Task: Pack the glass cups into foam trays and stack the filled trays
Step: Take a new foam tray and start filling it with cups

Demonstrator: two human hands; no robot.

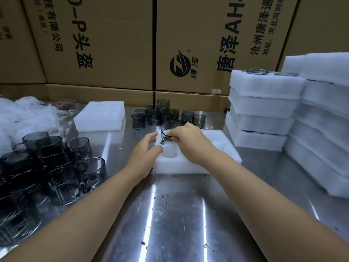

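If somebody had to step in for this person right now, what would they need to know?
The right hand pinches a glass cup over the foam tray, not yet seated. The left hand is open at the tray's left edge.
Done: filled trays stacked at right.
Left: loose cups behind the tray, more cups at left; a spare tray lies beyond.

Printed txt, all black, rotated sideways, on stacked cardboard cartons at back.
- Centre-left carton (98, 44): large "0-P头盔"; smaller line ending "技有限公司"; tiny bracketed line beside it, possibly "(西区)", too blurred to confirm.
- Centre-right carton (207, 44): large "唐圣AH", cut off by frame top; round logo (179, 65) w/ ® mark and 2 small chars, illegible; smaller lines "沧州唐圣…" and "地址: 河北河间…".
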